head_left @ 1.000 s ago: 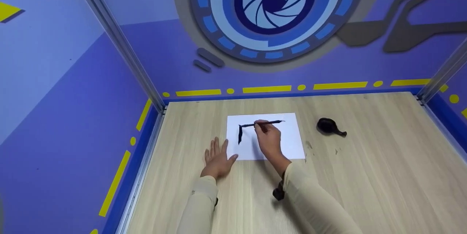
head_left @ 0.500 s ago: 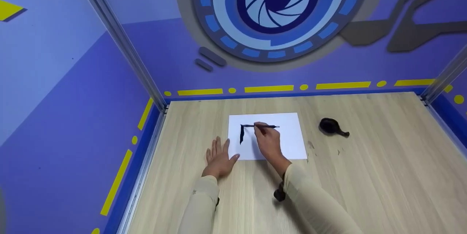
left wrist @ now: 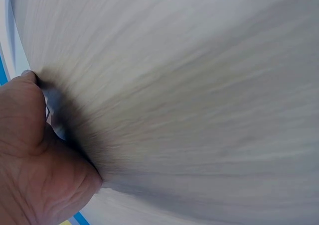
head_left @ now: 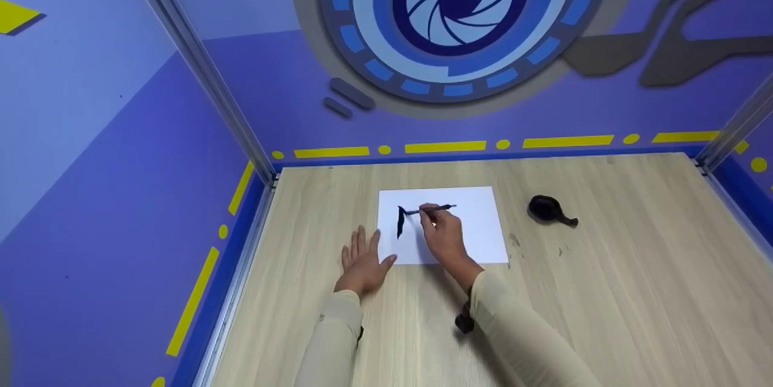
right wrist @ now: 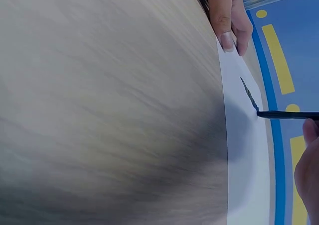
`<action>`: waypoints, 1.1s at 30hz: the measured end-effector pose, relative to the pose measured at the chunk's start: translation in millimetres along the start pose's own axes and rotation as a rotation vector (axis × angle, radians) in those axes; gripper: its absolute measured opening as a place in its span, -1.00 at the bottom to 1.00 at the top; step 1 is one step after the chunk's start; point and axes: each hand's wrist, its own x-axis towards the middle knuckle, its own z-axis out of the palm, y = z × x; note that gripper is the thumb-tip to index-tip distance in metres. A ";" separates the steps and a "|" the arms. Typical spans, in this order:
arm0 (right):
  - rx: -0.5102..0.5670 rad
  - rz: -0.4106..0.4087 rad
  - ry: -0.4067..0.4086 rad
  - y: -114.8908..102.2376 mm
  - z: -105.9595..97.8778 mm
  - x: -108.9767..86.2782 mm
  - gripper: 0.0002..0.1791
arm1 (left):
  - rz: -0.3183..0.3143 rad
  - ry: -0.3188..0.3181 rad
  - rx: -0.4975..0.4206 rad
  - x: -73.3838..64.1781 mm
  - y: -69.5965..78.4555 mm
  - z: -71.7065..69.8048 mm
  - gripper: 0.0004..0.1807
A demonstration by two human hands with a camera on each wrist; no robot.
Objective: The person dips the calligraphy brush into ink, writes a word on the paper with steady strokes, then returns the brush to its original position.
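A sheet of white paper point(head_left: 477, 236) lies on the wooden table, with one thick black upright stroke point(head_left: 400, 227) on its left part. My right hand point(head_left: 445, 237) pinches a thin dark brush point(head_left: 413, 212) near its middle. The brush slants almost level, and its tip is right at the top of the stroke; the right wrist view shows the brush point(right wrist: 286, 115) meeting the inked mark point(right wrist: 249, 95). My left hand point(head_left: 363, 263) lies flat with fingers spread, its thumb and a fingertip over the paper's lower left edge. The left wrist view shows mostly the palm heel point(left wrist: 45, 175).
To the right of the paper sits a small black dish with a short handle point(head_left: 545, 209). Faint dark smudges point(head_left: 515, 240) mark the tabletop point(head_left: 628, 266) nearby. Blue and purple printed panels point(head_left: 253, 91) enclose the table at the back and sides.
The brush's rear end has swung left and its tip has shifted slightly right and down at the stroke's top. My left hand stays put; the head view has shifted slightly.
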 end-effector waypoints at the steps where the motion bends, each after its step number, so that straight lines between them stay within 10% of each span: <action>1: 0.003 0.002 -0.002 0.6 -0.6 0.7 -0.84 | 0.000 0.002 0.000 2.7 -2.4 2.7 -0.14; 33: 0.025 0.006 0.086 -6.4 -25.0 9.7 -0.91 | -0.002 -0.006 0.006 6.6 -6.4 6.1 -0.11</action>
